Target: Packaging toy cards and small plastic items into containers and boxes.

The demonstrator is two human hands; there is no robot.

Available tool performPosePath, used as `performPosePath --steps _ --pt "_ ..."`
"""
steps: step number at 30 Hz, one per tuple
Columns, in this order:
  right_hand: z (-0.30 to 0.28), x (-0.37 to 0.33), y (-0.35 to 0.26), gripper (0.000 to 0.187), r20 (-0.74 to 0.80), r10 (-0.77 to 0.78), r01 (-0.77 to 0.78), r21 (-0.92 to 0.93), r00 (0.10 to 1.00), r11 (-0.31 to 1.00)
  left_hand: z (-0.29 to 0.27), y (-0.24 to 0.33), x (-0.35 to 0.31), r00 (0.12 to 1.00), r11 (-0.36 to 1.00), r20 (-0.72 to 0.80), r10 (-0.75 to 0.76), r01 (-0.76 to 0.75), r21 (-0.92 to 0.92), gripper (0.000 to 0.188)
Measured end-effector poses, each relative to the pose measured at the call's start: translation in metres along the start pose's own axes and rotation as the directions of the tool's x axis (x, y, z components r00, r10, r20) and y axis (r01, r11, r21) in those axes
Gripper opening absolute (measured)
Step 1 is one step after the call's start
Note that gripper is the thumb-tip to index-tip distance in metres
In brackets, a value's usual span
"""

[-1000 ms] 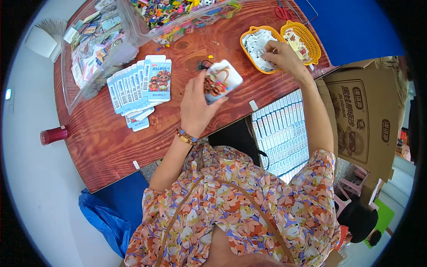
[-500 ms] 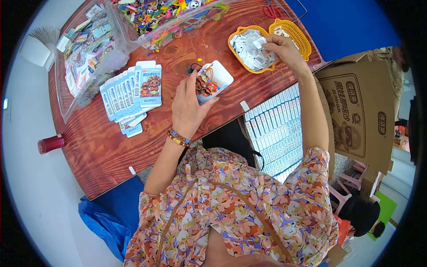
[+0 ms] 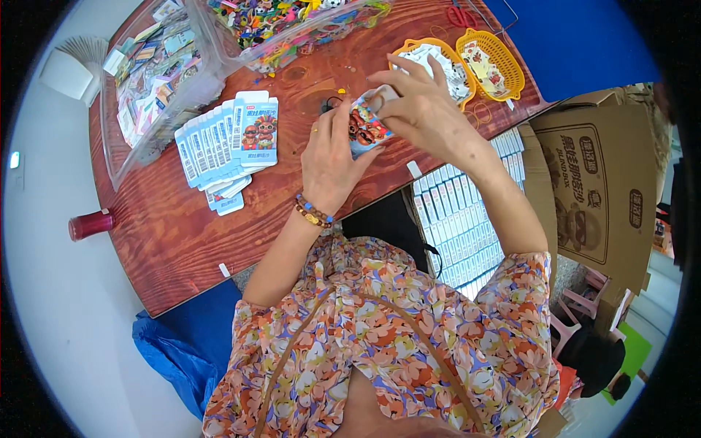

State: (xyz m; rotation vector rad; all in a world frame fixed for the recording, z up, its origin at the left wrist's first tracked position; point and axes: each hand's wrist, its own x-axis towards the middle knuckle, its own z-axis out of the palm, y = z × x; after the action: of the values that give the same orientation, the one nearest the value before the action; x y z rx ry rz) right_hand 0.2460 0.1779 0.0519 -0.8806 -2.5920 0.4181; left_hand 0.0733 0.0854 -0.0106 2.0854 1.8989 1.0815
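Observation:
A small printed cardboard box [image 3: 367, 130] with cartoon figures is held over the table in my left hand [image 3: 328, 160], fingers along one side and thumb on the other. My right hand [image 3: 434, 120] is at the box's upper end, thumb and forefinger close together there, other fingers raised. What these fingertips pinch, if anything, is hidden. Just beyond my right hand stands a yellow basket [image 3: 395, 67] of small white packets [image 3: 431, 55]. To the left of my left hand lies a fanned stack of flat light-blue boxes [image 3: 219, 139].
Clear plastic bins hold colourful small toys [image 3: 285, 25] and flat packets or cards [image 3: 157, 80]. A second yellow basket [image 3: 520, 73] contains small printed pieces. Red scissors [image 3: 461, 16] lie at the back. A carton [image 3: 456, 219] of packed boxes stands below the table's right edge. A red cup [image 3: 91, 225] sits at left.
My right hand has moved left from the basket of white packets to the top of the small box. My left hand still holds the box. The view has shifted slightly.

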Motion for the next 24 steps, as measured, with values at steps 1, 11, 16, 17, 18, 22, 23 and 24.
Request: performPosePath --steps 1,11,16,17,18,22,23,24 --pt "0.006 0.001 -0.001 0.006 0.033 -0.047 0.05 -0.078 0.998 0.996 0.002 0.0 0.0 0.999 0.999 -0.015 0.034 -0.034 -0.004 0.084" --pt "-0.002 -0.001 0.017 0.02 -0.134 -0.056 0.077 0.154 0.989 0.985 0.002 -0.006 -0.007 0.995 0.986 0.06 -0.075 0.082 -0.143 0.086" --pt "0.014 -0.012 0.009 0.021 -0.01 -0.13 0.13 0.052 0.991 0.99 0.0 -0.005 -0.007 0.994 0.982 0.08 -0.071 0.084 -0.171 0.086" --pt "0.013 -0.013 0.008 0.021 0.052 -0.085 0.082 0.054 0.995 0.995 0.0 -0.006 -0.007 0.994 0.982 0.082 -0.072 0.086 -0.171 0.086" --pt "0.013 -0.013 0.007 0.022 0.111 -0.038 0.033 0.052 0.993 0.998 0.0 -0.007 -0.006 0.99 0.98 0.113 -0.082 0.101 -0.173 0.085" --pt "0.003 -0.009 0.027 0.027 0.055 -0.101 0.075 0.357 0.993 0.931 -0.003 -0.007 -0.006 0.989 0.98 0.116 -0.095 0.114 -0.164 0.085" --pt "0.001 -0.008 0.022 0.03 0.007 -0.075 0.069 0.291 0.997 0.954 -0.003 -0.008 -0.006 0.988 0.98 0.115 -0.099 0.117 -0.162 0.085" --pt "-0.001 -0.007 0.018 0.033 -0.045 -0.047 0.055 0.221 0.998 0.974 -0.001 -0.007 -0.005 0.989 0.977 0.118 -0.094 0.114 -0.178 0.086"
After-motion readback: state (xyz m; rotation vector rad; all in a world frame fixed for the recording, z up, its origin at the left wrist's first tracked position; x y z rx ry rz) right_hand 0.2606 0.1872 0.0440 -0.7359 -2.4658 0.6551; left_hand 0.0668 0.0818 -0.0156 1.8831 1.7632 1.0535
